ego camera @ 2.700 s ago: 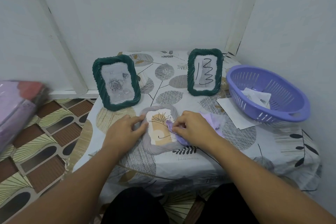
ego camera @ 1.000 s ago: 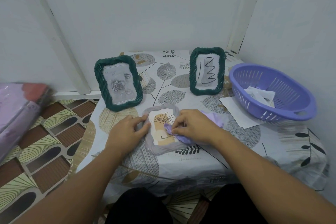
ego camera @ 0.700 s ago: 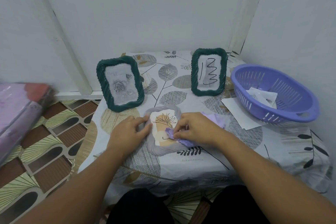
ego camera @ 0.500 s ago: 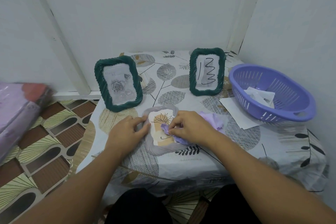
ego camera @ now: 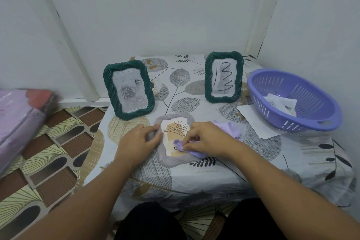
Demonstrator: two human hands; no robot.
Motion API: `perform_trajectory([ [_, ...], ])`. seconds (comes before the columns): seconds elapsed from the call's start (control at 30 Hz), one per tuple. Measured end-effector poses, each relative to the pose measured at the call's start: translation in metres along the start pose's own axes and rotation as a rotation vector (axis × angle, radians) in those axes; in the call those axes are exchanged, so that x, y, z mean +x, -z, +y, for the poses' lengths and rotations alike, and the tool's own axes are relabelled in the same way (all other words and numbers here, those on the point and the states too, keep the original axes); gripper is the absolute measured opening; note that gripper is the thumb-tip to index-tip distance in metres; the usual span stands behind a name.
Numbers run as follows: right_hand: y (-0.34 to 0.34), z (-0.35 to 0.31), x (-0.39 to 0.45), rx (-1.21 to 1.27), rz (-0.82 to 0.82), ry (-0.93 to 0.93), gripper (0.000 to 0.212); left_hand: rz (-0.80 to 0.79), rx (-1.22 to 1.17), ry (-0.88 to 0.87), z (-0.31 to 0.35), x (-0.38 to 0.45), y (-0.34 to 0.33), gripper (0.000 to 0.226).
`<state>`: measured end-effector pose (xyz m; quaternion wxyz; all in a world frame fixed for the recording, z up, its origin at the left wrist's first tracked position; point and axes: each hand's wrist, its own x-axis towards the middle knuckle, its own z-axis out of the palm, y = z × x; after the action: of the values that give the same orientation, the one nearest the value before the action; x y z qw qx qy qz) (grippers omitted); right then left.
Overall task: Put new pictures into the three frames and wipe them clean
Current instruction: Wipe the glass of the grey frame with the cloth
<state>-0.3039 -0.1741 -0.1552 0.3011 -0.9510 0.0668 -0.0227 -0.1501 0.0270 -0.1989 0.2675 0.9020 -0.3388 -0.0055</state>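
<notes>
Frame (ego camera: pixel 171 158), grey, lies flat at desk (ego camera: pixel 214 179) centre, long axis twelve to six. Right hand (ego camera: pixel 206 138) pinches purple cloth (ego camera: pixel 194 150) on its glass; left hand (ego camera: pixel 138 140), fingers relaxed, steadies its nine o'clock edge. White walls behind.

The grey frame (ego camera: pixel 176 161) has a ribbed, rope-like matt border; its picture (ego camera: pixel 173 134) looks like matt paper. The two green frames (ego camera: pixel 128 89) (ego camera: pixel 223 77) share the same twisted texture with a slight sheen, and their fronts look smooth and faintly reflective. The lilac cloth (ego camera: pixel 229 129) is soft, crumpled fabric. The basket (ego camera: pixel 292 99) is smooth slotted plastic. A printed fabric cover (ego camera: pixel 272 154) drapes the bench. The sheet (ego camera: pixel 257 122) beside the basket is plain white paper. The bundle (ego camera: pixel 21 118) at left looks wrapped in glossy plastic.
</notes>
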Motion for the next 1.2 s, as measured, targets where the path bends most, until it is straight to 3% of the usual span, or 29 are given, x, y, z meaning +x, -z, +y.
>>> perform_trajectory([
  [0.27, -0.009, -0.009, 0.014, -0.086, 0.079, 0.003, 0.012, 0.004, 0.000, -0.002, 0.000, 0.000, -0.001, 0.044],
  [0.47, 0.000, -0.009, 0.008, -0.016, -0.049, 0.043, 0.010, 0.009, 0.009, -0.007, -0.001, 0.000, -0.001, 0.042],
  [0.67, -0.010, -0.009, 0.016, -0.078, 0.063, 0.008, 0.012, 0.009, 0.008, -0.006, -0.002, 0.001, -0.002, 0.043],
  [0.83, 0.001, -0.005, 0.008, 0.010, -0.050, 0.021, 0.008, 0.006, 0.008, -0.006, -0.002, 0.002, -0.002, 0.043],
  [1.07, -0.013, -0.011, 0.020, -0.056, 0.080, 0.007, 0.012, 0.014, 0.006, -0.010, -0.002, 0.001, -0.002, 0.043],
  [1.2, -0.006, -0.010, 0.013, -0.003, -0.038, 0.046, 0.011, 0.010, 0.012, -0.013, -0.002, 0.000, -0.002, 0.043],
])
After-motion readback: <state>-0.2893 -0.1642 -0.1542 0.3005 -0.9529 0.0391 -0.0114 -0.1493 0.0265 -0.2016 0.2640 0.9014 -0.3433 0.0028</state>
